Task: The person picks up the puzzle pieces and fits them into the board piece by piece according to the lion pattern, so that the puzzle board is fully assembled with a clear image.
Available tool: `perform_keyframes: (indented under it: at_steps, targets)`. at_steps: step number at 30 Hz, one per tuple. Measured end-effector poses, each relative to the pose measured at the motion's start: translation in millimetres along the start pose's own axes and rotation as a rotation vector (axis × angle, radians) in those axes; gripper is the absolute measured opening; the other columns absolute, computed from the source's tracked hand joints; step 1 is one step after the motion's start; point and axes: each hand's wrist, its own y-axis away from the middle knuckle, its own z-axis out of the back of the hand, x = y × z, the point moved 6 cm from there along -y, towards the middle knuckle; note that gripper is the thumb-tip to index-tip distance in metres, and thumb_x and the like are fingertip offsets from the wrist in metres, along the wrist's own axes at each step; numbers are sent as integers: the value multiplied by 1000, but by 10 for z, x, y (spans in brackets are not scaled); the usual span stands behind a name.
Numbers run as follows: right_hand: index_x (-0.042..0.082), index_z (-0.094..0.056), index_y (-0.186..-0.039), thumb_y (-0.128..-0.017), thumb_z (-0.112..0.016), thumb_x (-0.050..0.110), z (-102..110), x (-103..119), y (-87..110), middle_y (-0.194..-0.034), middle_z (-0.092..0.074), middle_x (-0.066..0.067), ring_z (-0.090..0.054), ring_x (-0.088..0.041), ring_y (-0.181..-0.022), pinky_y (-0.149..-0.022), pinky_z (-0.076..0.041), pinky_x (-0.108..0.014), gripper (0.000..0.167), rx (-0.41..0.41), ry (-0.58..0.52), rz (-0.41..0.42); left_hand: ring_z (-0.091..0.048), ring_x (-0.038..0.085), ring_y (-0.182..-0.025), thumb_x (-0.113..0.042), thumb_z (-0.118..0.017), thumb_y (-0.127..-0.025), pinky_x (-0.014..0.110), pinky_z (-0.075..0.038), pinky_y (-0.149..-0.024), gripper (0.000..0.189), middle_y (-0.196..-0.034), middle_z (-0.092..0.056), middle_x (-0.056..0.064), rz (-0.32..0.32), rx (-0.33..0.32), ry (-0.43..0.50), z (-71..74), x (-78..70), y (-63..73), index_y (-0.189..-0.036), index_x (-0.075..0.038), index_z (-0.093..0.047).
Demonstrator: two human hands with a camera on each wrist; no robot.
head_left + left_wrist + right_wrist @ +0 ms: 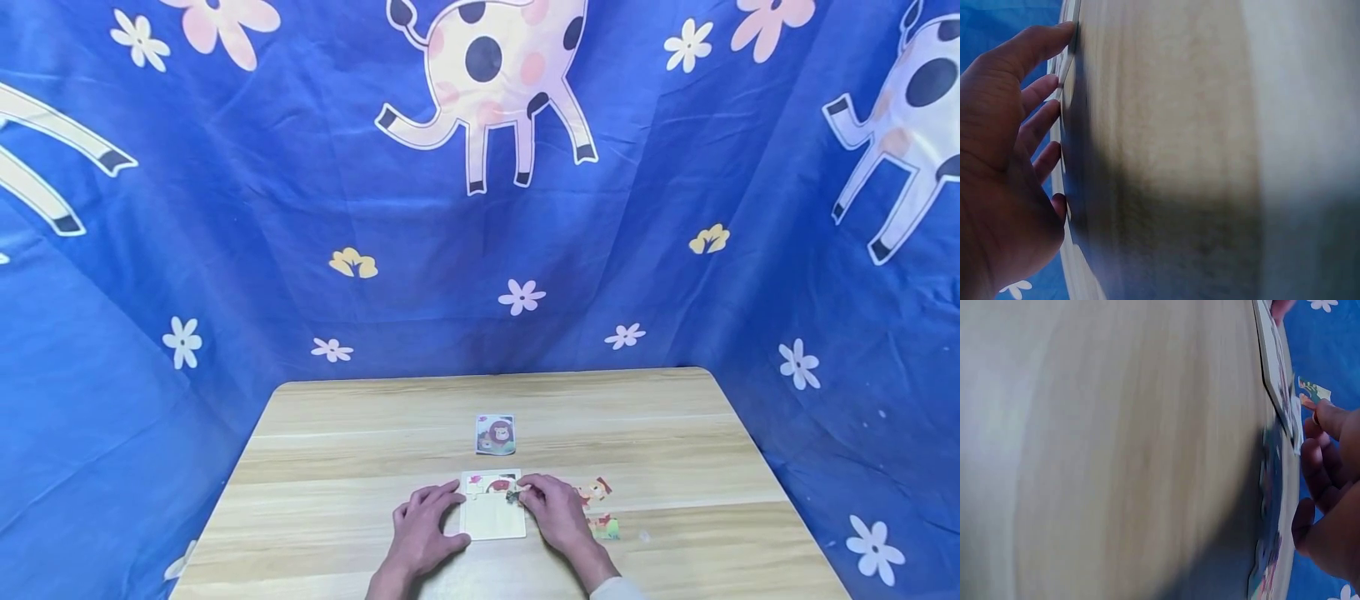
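A white puzzle tray (495,521) lies on the wooden table, with picture pieces along its top edge showing part of a red-brown mane (501,485). My right hand (557,510) pinches a small puzzle piece (513,496) between thumb and fingertips, over the tray's upper right part. The right wrist view shows this puzzle piece (1315,391) tilted up, green and cream coloured. My left hand (426,529) is spread at the tray's left side, thumb and fingertips at its edge. From the left wrist, the fingers of my left hand (1010,144) look loosely extended.
A lion picture card (496,435) lies beyond the tray. Several loose puzzle pieces (604,527) lie right of my right hand, partly hidden by it. The wooden table (337,450) has blue patterned cloth (450,250) hanging behind it and at both sides.
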Motion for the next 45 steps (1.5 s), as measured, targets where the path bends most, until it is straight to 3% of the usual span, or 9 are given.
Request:
perform_keyframes:
  at_steps: [10,17,23,32,45]
  targets:
    - [26,-70,-109,-87,-68,15,-226,211,-28,-79,-64,16,-54,6,-68,-62,-48,-16,24,90,-43,62,-47,23,-123,-44,-81,-61,55,-32,-95,59,-139,-56,-10,10,-10,14,20,9,12,-115,-25,-65]
    - [24,-71,-105,-86,-70,20,-284,287,-35,-81,-67,15,-56,7,-71,-66,-50,-17,20,117,-33,67,-46,23,-125,-43,-81,-61,54,-31,-97,60,-139,-56,-11,22,0,32,5,8,12,-115,-25,-64]
    - [23,-72,-102,-86,-70,21,-332,343,-50,-82,-68,16,-56,6,-72,-68,-50,-19,17,130,27,97,-46,22,-124,-42,-82,-62,53,-31,-96,59,-139,-56,-11,18,6,42,17,-7,18,-115,-24,-64]
    - [31,-71,-103,-87,-67,25,-415,379,-69,-95,-72,16,-67,-6,-88,-84,-48,-37,17,129,175,124,-47,21,-122,-42,-81,-61,51,-32,-95,58,-138,-56,-11,9,-4,26,39,-15,13,-114,-25,-65]
    - [28,-71,-106,-79,-73,31,-479,417,-96,-98,-70,13,-65,-8,-92,-75,-39,-27,27,174,209,95,-49,19,-119,-45,-80,-62,50,-35,-92,58,-137,-57,-11,-6,-2,-19,70,-58,7,-114,-25,-66]
